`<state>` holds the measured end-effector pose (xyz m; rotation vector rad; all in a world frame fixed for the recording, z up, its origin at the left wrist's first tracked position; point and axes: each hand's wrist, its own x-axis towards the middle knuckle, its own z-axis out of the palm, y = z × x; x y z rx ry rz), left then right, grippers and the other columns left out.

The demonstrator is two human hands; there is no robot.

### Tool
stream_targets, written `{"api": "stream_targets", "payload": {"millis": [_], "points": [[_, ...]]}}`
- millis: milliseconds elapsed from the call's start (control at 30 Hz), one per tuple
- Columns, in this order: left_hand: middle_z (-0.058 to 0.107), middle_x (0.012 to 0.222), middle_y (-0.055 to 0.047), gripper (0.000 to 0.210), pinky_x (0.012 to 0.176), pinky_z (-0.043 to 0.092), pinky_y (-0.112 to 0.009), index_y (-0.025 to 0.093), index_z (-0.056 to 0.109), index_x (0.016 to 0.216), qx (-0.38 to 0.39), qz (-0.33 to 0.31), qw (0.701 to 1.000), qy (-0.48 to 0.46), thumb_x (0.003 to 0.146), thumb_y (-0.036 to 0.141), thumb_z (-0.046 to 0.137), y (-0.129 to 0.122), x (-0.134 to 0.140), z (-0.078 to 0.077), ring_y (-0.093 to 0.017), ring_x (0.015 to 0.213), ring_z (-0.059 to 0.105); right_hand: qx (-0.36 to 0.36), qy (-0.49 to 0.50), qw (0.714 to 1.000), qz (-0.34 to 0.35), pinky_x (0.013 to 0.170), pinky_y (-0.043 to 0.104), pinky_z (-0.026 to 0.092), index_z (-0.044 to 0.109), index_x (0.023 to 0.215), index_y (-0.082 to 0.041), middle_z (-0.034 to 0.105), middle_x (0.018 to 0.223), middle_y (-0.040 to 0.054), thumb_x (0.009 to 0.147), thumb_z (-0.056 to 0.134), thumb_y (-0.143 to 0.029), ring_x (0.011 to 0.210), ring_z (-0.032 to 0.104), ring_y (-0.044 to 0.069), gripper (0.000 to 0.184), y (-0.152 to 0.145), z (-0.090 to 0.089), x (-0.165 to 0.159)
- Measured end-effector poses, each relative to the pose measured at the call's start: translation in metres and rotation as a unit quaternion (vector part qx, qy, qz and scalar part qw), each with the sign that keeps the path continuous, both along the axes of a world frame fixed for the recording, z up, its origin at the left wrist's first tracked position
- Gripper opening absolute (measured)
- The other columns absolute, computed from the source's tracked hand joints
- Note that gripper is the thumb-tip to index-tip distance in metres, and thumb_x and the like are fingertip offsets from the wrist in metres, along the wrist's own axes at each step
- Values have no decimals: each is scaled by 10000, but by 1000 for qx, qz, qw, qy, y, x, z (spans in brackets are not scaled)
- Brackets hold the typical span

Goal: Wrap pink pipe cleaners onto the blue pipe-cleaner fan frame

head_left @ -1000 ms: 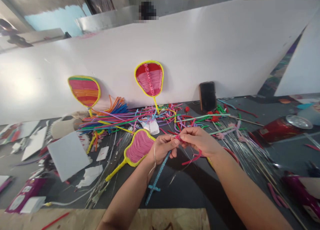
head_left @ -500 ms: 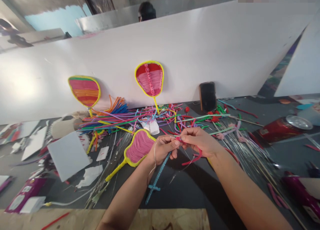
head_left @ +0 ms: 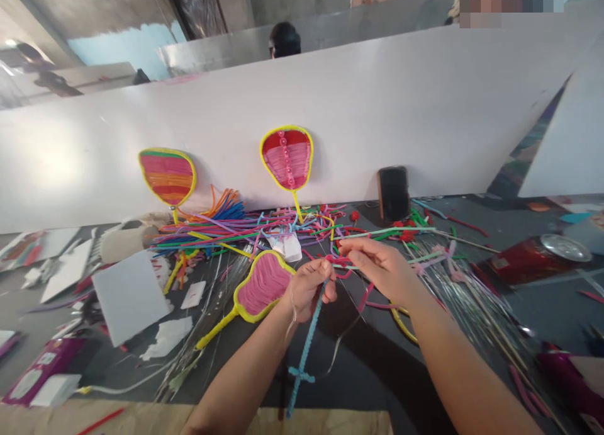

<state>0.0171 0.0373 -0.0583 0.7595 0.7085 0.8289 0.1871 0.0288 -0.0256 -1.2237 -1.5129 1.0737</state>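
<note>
My left hand (head_left: 312,289) is closed in a pinch on the top of a twisted blue pipe-cleaner stem (head_left: 311,334), which hangs downward with a short crosspiece near its lower end. Pink pipe cleaner (head_left: 342,271) loops out from those fingertips. Just to the right, my right hand (head_left: 384,268) has its thumb and fingers bent together on the pink pipe cleaner. A pink fan with a yellow rim (head_left: 264,285) lies beside my left wrist. Below the hands, a thin pale strand curves near the blue stem.
Two more yellow-rimmed fans, one striped (head_left: 167,175) and one with pink beads (head_left: 287,158), lean against the white board (head_left: 349,95). A phone (head_left: 394,193) stands nearby. Loose pipe cleaners (head_left: 226,230) and thin wires cover the table's back; a red can (head_left: 538,259) lies right.
My right hand has drawn away from the left, and pink pipe cleaner now spans the gap between them. The blue stem hangs slightly lower in view. The camera view has shifted a little.
</note>
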Motion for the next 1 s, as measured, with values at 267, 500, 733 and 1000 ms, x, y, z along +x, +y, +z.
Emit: {"api": "stream_targets", "payload": {"millis": [267, 500, 733, 1000], "points": [[600, 490, 2, 398, 433, 355, -182, 130, 559, 726, 20, 9, 999, 31, 653, 467, 758, -4, 2, 1, -77, 406, 507, 43, -113, 993, 0, 635, 286, 420, 699, 809, -252, 688, 712, 3, 850, 562, -325, 666, 606, 182, 160, -4, 1, -7], [639, 627, 9, 319, 539, 456, -214, 135, 625, 847, 60, 70, 996, -3, 629, 282, 805, 1, -1, 4, -89, 525, 574, -54, -13, 995, 78, 629, 269, 420, 680, 815, -208, 664, 744, 14, 835, 571, -411, 689, 572, 170, 231, 0, 1, -2], [669, 622, -39, 276, 528, 451, -219, 101, 656, 736, 55, 53, 997, -5, 611, 291, 814, -2, -1, 9, -100, 513, 581, -145, 134, 970, 141, 574, 240, 395, 622, 695, -165, 593, 646, 6, 810, 619, -456, 599, 510, 115, 312, 5, -10, -2], [630, 587, -13, 322, 504, 439, -207, 111, 666, 736, 32, 79, 996, -5, 559, 317, 838, -1, -3, 12, -84, 488, 547, -251, 309, 910, 113, 441, 206, 390, 593, 707, -174, 578, 596, -28, 677, 763, -426, 456, 470, 71, 305, 5, -20, -15]]}}
